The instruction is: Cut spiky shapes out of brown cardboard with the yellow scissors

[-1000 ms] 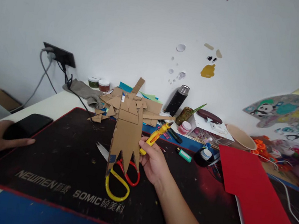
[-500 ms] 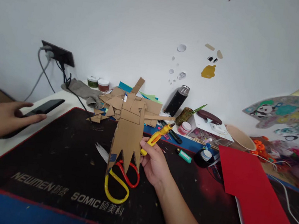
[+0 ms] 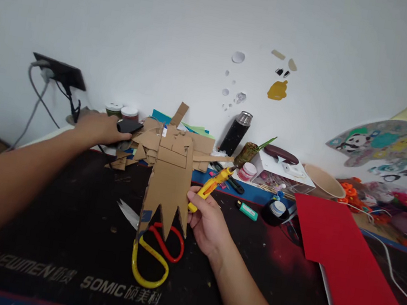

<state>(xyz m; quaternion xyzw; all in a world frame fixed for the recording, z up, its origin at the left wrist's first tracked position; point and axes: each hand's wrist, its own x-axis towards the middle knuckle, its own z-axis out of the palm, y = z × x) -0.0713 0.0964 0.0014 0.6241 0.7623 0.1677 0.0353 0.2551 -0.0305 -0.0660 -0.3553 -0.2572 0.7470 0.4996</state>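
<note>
My left hand (image 3: 99,128) reaches far forward on the left, closed on a dark phone (image 3: 130,126) beside the cardboard scraps (image 3: 147,138). My right hand (image 3: 207,220) grips a yellow craft knife (image 3: 210,188), its tip pointing up and away. The same hand holds the edge of a cut cardboard piece (image 3: 171,181), which has pencil lines near the top and pointed teeth along its lower end. Scissors (image 3: 148,267) with one yellow and one red handle lie on the black mat (image 3: 72,224), partly hidden by the cardboard.
Two lidded jars (image 3: 129,113), a black thermos (image 3: 235,134), a pink jar (image 3: 247,172) and a white box (image 3: 285,170) line the wall. A green-and-black lighter-like item (image 3: 247,211) lies on the mat. Red card (image 3: 343,267) covers the right side.
My left hand has moved forward and right from the table's left side, carrying the phone to the scrap pile. My right hand still holds the knife and cardboard. The view has shifted slightly.
</note>
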